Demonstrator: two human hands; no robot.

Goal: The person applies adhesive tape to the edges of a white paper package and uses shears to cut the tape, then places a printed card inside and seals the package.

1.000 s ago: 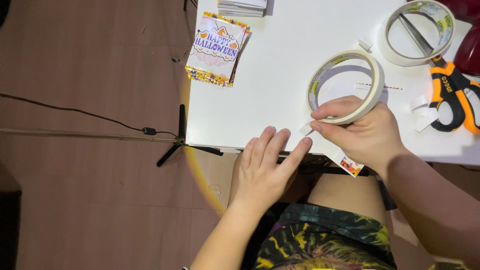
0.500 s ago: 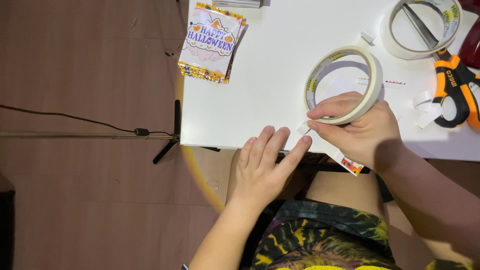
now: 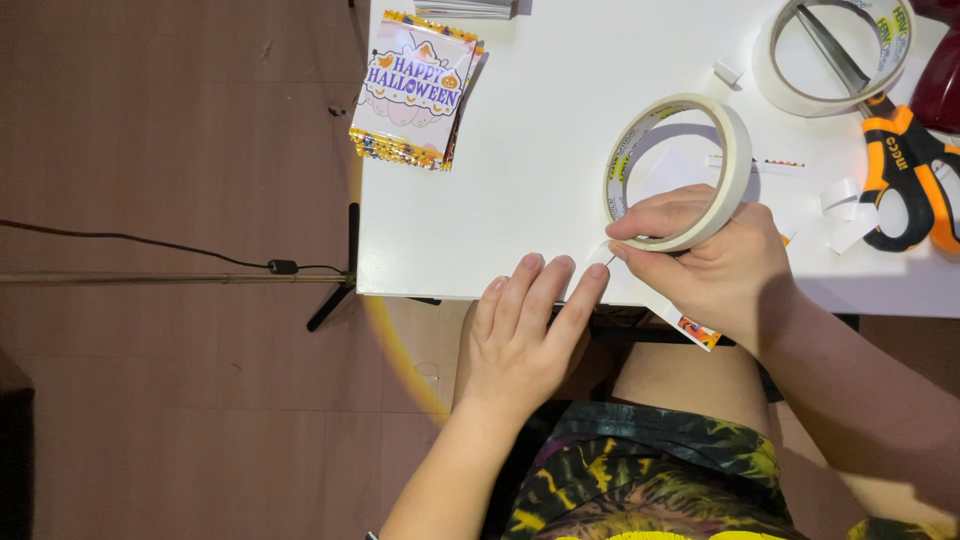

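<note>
From the head camera, looking straight down, the right hand grips a roll of cream masking tape that stands tilted on its rim near the front edge of the white bench, thumb and forefinger closed around the lower part of the ring. A short free end of tape runs from the roll toward the left hand, whose fingers lie flat and together, their tips resting at the front edge of the bench, with the forefinger tip touching or just beside that free end; this hand is open and holds nothing firmly that I can make out. A small printed card peeps out below the right hand, past the bench edge. By my reading the step in hand is peeling a length of tape off the roll, and the next move calls for pinning the loose end steady while the roll is drawn away from it, keeping the strip from folding on itself. At the far left corner lies a stack of printed holiday cards in clear wrappers. Toward the far right corner a second tape roll lies flat, with orange-handled scissors resting across it, and curled tape scraps just beside the handles.
</note>
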